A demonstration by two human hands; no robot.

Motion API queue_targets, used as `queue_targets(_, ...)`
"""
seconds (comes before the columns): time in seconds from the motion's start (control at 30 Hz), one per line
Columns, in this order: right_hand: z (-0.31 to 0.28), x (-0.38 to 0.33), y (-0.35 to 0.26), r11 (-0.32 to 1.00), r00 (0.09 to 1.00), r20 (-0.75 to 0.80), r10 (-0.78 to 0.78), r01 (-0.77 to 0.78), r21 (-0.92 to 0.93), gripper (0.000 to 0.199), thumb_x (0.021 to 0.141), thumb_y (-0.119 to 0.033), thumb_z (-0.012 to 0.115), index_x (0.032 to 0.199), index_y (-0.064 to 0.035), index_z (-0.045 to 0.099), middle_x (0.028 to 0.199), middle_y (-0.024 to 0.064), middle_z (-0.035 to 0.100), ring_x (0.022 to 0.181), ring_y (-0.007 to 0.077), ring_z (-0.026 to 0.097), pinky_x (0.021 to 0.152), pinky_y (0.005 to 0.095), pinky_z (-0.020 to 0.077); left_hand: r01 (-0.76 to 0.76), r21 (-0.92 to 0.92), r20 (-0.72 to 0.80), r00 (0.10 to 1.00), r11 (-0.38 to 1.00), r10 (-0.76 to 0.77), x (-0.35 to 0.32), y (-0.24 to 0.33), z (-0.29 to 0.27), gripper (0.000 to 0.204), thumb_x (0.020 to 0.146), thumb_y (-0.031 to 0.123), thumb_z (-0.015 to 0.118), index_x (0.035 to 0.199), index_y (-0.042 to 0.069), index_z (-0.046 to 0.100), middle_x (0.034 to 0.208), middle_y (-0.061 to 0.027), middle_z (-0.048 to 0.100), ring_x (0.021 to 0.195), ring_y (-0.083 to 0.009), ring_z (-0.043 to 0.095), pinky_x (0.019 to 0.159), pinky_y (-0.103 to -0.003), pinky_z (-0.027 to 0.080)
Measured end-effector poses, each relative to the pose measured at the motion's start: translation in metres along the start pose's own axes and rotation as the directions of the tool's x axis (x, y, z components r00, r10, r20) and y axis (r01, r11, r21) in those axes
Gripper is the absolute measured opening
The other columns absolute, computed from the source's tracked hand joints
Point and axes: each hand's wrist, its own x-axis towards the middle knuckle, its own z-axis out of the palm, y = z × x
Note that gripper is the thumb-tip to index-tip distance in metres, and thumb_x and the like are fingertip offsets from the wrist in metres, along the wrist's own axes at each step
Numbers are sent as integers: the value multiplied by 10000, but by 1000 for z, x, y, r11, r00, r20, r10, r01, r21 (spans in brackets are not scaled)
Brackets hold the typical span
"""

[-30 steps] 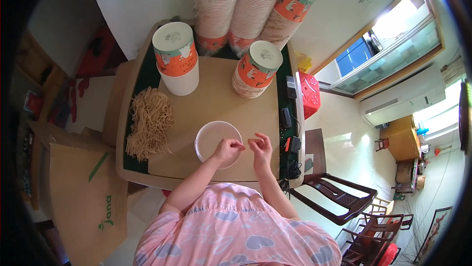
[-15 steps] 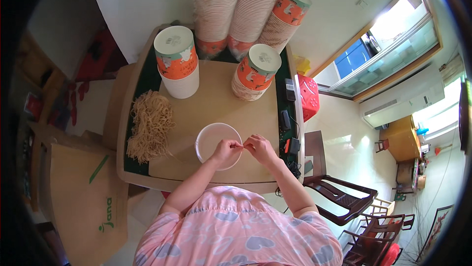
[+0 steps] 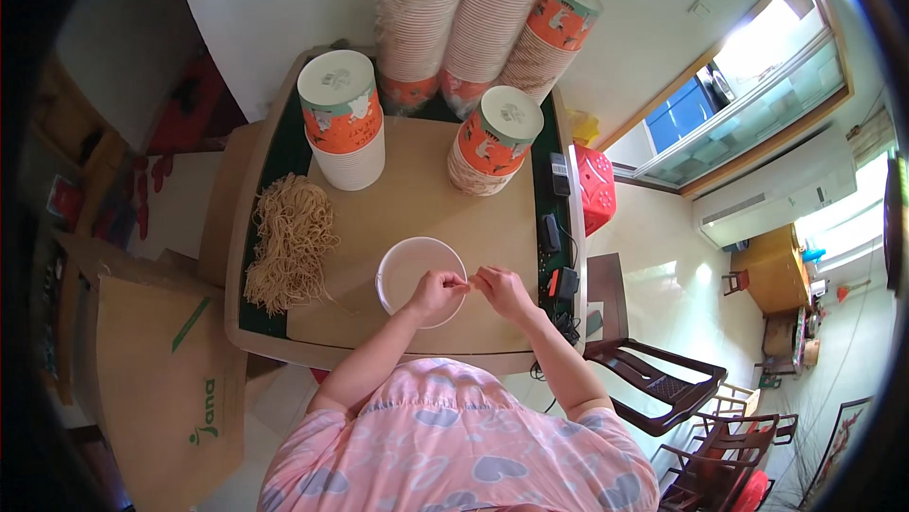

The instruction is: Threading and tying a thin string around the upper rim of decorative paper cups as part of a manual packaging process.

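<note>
A white paper bucket (image 3: 402, 270) stands at the near middle of the table, its open mouth facing up. My left hand (image 3: 436, 295) reaches over its right part, fingertips pinched together at the rim. Close by, just right of the rim, my right hand (image 3: 502, 292) is closed in a pinch too, its fingertips almost meeting the left ones. Whatever lies between the fingers is too small to make out. To the left lies a tangled heap of thin beige strings (image 3: 289, 242), with a few loose ends trailing toward the bucket.
Two upside-down stacks of orange-printed paper buckets, a left one (image 3: 346, 152) and a right one (image 3: 488, 166), stand farther back. Taller stacks (image 3: 421, 29) line the wall. Black adapters (image 3: 565, 282) and cables run along the right edge. A cardboard box (image 3: 161, 379) stands left, a dark chair (image 3: 658, 384) right.
My right hand has shifted very slightly, its fingers curling a little more. The left hand stays nearly in place, still pinched at the bucket's rim.
</note>
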Motion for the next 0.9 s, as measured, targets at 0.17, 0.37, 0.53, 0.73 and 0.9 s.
queue_targets(0.17, 14, -3, 8, 998, 994, -81, 69, -70, -1, 155, 856, -136, 514, 779, -2, 497, 723, 183, 549, 690, 372, 547, 594, 409, 434, 26, 58, -12, 1000, 998, -25, 1, 9, 1, 105, 775, 108, 683, 785, 6, 659, 706, -8, 637, 661, -46, 549, 600, -215, 453)
queue_targets(0.37, 21, -7, 11, 988, 985, -153, 78, -57, 141, 87, 833, -74, 543, 797, -5, 505, 721, 164, 557, 664, 328, 556, 586, 357, 444, 48, 88, -79, 996, 995, -41, -1, 6, -1, 121, 791, 104, 657, 849, 7, 615, 676, -12, 611, 613, -57, 532, 571, -224, 443)
queue_targets(0.53, 15, -10, -7, 969, 981, -142, 130, -95, 228, 86, 777, -69, 611, 757, -22, 542, 744, 130, 558, 660, 278, 566, 593, 333, 461, -38, -65, -190, 981, 997, 25, -4, 22, 0, 146, 854, 87, 553, 971, 7, 521, 633, -20, 548, 545, -81, 500, 527, -233, 427)
queue_targets(0.73, 49, -11, -9, 992, 935, -352, 39, 7, 127, 107, 695, -37, 683, 735, -38, 584, 780, 82, 543, 716, 238, 535, 618, 324, 440, 79, -263, -83, 991, 962, -104, 2, 21, -5, 149, 900, 141, 467, 920, 5, 523, 613, -36, 531, 510, -94, 517, 458, -241, 421)
queue_targets(0.9, 64, -11, -12, 999, 881, -471, -43, 50, 2, 124, 655, -56, 702, 744, -79, 618, 853, 65, 538, 800, 253, 504, 688, 359, 426, 451, -157, 24, 891, 879, -453, -3, 6, -15, 309, 906, 287, 474, 682, 82, 533, 508, 20, 413, 379, -74, 347, 339, -225, 247)
